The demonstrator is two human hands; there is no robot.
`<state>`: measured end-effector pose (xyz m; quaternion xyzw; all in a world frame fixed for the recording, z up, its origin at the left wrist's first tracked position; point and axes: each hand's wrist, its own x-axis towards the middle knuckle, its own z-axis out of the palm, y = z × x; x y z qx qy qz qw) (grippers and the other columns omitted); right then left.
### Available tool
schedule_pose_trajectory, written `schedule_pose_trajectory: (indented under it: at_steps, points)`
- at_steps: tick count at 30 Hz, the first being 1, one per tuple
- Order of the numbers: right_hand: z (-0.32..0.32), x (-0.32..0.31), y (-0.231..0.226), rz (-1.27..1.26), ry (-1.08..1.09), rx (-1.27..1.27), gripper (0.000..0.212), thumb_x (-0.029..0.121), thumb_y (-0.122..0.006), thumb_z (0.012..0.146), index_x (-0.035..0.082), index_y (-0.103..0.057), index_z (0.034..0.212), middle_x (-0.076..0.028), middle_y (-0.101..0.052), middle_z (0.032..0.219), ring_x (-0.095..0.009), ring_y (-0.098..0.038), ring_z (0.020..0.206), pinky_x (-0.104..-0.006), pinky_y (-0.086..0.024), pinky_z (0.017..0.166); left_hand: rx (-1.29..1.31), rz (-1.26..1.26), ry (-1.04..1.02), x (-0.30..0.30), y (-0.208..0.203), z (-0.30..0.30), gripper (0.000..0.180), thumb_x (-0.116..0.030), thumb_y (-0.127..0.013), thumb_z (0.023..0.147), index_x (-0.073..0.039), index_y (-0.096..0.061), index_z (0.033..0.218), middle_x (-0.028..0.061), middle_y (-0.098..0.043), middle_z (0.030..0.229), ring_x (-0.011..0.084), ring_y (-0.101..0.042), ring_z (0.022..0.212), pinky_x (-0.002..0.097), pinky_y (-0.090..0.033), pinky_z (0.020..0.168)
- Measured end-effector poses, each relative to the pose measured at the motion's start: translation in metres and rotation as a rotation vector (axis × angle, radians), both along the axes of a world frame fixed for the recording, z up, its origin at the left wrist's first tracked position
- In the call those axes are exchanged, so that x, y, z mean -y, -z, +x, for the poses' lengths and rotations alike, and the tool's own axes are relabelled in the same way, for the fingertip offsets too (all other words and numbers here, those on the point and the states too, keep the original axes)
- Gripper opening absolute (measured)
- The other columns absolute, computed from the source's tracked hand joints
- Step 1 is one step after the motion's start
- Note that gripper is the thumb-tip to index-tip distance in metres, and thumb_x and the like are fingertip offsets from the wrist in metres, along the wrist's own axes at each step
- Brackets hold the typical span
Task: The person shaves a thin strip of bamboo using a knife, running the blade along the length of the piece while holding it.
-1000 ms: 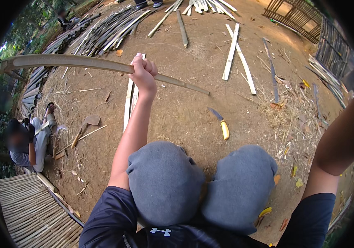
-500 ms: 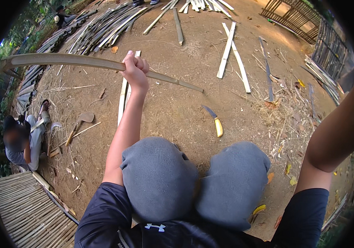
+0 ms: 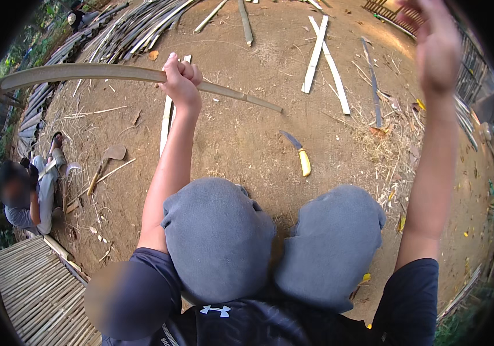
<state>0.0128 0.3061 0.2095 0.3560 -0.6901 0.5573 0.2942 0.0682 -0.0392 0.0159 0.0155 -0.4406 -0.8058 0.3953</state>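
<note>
My left hand (image 3: pixel 182 83) is closed around a long split bamboo strip (image 3: pixel 97 71). The strip bends toward the far left and its thin end points right, above the ground. Up at the right, my right hand (image 3: pixel 436 55) is raised with its fingers stretched out, slightly smeared, and no object shows in it. Between my hands and beyond my knees, a knife (image 3: pixel 301 154) with a dark blade and yellow handle lies on the dirt. Pale bamboo strips (image 3: pixel 167 124) lie on the ground beneath my left forearm.
Two pale strips (image 3: pixel 317 55) lie crossed ahead. A heap of split bamboo (image 3: pixel 137 32) is at the far left. A wooden-handled blade tool (image 3: pixel 104 168) lies left, near a seated person (image 3: pixel 27 190). A slatted bamboo platform (image 3: pixel 42 294) stands at the near left.
My right hand has come into view at the upper right, its forearm now stretched forward. The left hand keeps its hold on the bamboo strip, nearly in place. The view has tilted slightly.
</note>
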Motion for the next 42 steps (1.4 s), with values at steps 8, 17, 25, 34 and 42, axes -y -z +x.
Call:
schedule_pose_trajectory:
  at_steps: [8,17,25,34,42]
  points:
    - [0.045,-0.032,0.425,0.951,0.262,0.860,0.024,0.024,-0.071,0.087,0.002,-0.061,0.092,-0.019,-0.069,0.085,-0.037,-0.069,0.084,-0.0454,-0.054,0.075,-0.020,-0.014,-0.047,0.007,-0.003,0.002,0.044,-0.020,-0.049,0.096,-0.015,-0.021,0.062,-0.0043,-0.020,0.051,0.0086,-0.016,0.044,0.0310,-0.015,0.043]
    - [0.050,-0.011,0.473,1.096,0.287,1.040,0.048,0.036,-0.086,0.071,0.004,-0.059,0.094,-0.020,-0.070,0.091,-0.037,-0.069,0.088,-0.0456,-0.054,0.078,-0.051,-0.007,-0.076,0.026,0.000,-0.012,0.045,-0.018,-0.049,0.096,-0.015,-0.021,0.060,-0.0034,-0.020,0.050,0.0091,-0.014,0.043,0.0312,-0.015,0.042]
    - [0.046,0.009,0.452,1.210,0.308,0.980,0.043,0.040,-0.071,0.080,0.002,-0.062,0.098,-0.022,-0.071,0.096,-0.039,-0.069,0.096,-0.0465,-0.054,0.084,-0.016,-0.042,-0.128,0.042,0.006,-0.010,0.045,-0.023,-0.046,0.096,-0.016,-0.019,0.061,-0.0040,-0.019,0.050,0.0091,-0.016,0.044,0.0308,-0.014,0.044]
    - [-0.097,0.033,0.341,1.244,0.120,1.263,0.053,0.051,-0.044,0.096,0.006,-0.053,0.069,-0.004,-0.050,0.054,-0.016,-0.048,0.043,-0.0341,-0.036,0.039,0.040,0.023,-0.055,0.024,-0.001,-0.018,0.050,-0.035,-0.053,0.096,-0.019,-0.026,0.057,-0.0052,-0.021,0.047,0.0091,-0.020,0.039,0.0292,-0.016,0.040]
    - [-0.069,0.108,0.305,0.855,0.021,1.109,0.037,0.034,-0.060,0.093,-0.002,-0.056,0.081,-0.006,-0.062,0.063,-0.014,-0.058,0.048,-0.0323,-0.048,0.042,-0.008,-0.008,-0.043,0.025,-0.001,-0.016,0.048,-0.031,-0.052,0.096,-0.018,-0.027,0.058,-0.0045,-0.023,0.047,0.0094,-0.021,0.037,0.0292,-0.017,0.039]
